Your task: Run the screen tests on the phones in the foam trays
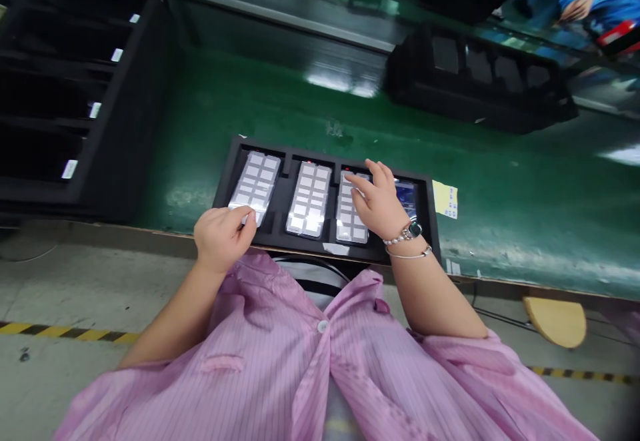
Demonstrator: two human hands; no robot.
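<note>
Resting in its slot of our black tray (280,209), the third device (352,228) from the left shows a grid of pale rectangles. Over its upper part we hold our right hand (379,202), fingers spread and the index reaching forward; whether a fingertip touches the screen, we cannot tell. Our left hand (223,236) is at the lower end of the first device (257,180), fingers curled in; we cannot tell whether it pinches anything. Between these lies the second device (308,200), and beside our right hand sits a bluish fourth device (407,196), partly hidden. Just off the tray's right end we see a yellow note (445,199) on the green table (280,111). Farther back stands a slotted black block (480,98).
</note>
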